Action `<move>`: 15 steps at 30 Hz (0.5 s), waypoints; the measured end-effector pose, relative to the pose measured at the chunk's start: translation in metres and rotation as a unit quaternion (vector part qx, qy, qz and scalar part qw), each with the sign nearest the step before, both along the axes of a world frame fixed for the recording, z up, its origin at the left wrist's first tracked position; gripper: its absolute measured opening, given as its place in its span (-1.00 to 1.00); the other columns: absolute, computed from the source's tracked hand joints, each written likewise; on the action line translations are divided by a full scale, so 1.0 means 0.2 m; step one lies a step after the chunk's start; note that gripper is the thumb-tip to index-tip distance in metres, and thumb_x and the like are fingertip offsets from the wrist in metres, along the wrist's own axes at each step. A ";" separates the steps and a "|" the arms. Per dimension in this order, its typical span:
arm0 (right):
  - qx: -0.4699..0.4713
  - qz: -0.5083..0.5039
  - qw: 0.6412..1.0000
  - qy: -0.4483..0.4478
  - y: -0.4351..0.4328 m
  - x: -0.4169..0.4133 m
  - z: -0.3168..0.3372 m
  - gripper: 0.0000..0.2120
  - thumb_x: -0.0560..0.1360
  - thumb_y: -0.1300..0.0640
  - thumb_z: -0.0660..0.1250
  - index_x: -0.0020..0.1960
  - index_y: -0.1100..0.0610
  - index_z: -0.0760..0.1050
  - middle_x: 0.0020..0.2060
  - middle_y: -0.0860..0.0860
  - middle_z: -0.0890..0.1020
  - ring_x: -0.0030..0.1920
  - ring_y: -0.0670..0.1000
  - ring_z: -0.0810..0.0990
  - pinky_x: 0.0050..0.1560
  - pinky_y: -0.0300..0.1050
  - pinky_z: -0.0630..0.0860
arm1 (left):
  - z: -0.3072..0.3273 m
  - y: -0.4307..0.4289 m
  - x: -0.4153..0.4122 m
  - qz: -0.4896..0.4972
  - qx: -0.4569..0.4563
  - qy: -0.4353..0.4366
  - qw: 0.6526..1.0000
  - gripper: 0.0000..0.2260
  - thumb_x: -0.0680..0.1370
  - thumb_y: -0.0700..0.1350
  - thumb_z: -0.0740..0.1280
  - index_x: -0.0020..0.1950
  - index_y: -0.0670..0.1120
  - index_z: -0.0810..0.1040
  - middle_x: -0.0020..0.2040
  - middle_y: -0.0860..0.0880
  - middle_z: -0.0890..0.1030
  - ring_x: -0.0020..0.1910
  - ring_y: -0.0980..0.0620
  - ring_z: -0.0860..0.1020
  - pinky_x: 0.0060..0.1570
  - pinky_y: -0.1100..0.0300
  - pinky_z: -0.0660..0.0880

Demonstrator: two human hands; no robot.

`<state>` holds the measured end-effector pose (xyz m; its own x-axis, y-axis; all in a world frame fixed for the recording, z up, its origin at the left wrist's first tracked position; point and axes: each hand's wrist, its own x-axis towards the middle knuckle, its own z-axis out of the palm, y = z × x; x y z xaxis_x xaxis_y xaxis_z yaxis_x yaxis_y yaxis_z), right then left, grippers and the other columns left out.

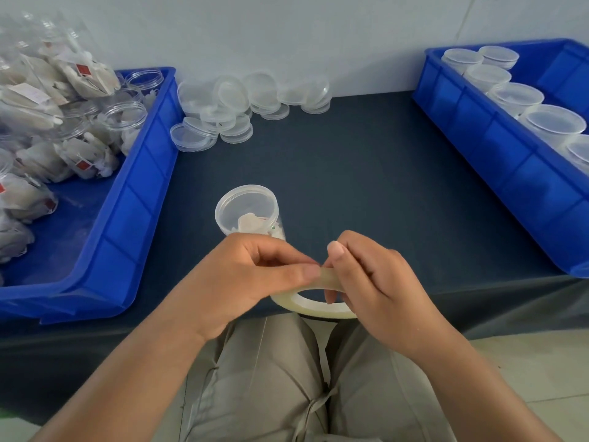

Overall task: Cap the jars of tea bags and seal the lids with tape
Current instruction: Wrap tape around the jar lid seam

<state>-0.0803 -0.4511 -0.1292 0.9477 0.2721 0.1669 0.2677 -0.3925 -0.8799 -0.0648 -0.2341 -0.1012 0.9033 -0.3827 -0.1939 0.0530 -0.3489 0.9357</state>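
Head view: my right hand (379, 282) holds the tape roll (306, 306), my left hand (251, 275) pinches its end — next, a strip for the jar (247, 212).

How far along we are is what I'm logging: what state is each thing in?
Centre jar: upright, lid on, tea bags inside.
Tape roll: held in both hands at the edge of the table.
Left hand: pinches the tape roll.
Right hand: grips the tape roll.
Loose lids: heaped at the back.
Left-bin jars: uncapped, piled.
Right-bin jars: capped, in a row.
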 end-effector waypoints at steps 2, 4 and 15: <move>0.003 0.011 1.000 0.002 -0.01 0.01 0.01 -0.51 0.72 -0.18 0.09 -0.15 0.15 0.48 -0.33 -0.08 0.64 -0.36 -0.03 0.54 -0.32 -0.29 0.40 | -0.01 0.02 0.02 -0.012 -0.033 0.036 0.999 -0.76 0.45 0.17 0.56 0.02 0.08 0.81 -0.16 0.06 0.73 -0.23 0.24 0.57 -0.20 0.36 0.51; -0.009 0.014 1.000 -0.001 -0.01 0.01 0.01 -0.53 0.73 -0.17 0.08 -0.17 0.11 0.48 -0.32 -0.10 0.63 -0.36 -0.02 0.53 -0.33 -0.27 0.40 | 0.00 0.03 0.02 -0.029 -0.044 0.045 0.998 -0.77 0.48 0.13 0.55 0.06 0.06 0.81 -0.10 0.01 0.76 -0.18 0.22 0.61 -0.17 0.37 0.53; -0.020 0.015 1.000 0.005 0.01 0.02 0.00 -0.55 0.72 -0.19 0.08 -0.18 0.04 0.51 -0.31 -0.09 0.64 -0.34 0.03 0.53 -0.35 -0.19 0.44 | 0.00 0.06 0.01 -0.045 -0.043 -0.003 0.998 -0.80 0.52 0.11 0.49 0.10 0.12 0.81 0.00 -0.02 0.75 -0.01 0.04 0.68 0.07 0.18 0.62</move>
<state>-0.0765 -0.4497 -0.1286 0.9405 0.3072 0.1455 0.2712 -0.4200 -0.8661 -0.0633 -0.2226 -0.1013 0.8660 -0.4768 -0.1505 0.0187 -0.2699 0.9627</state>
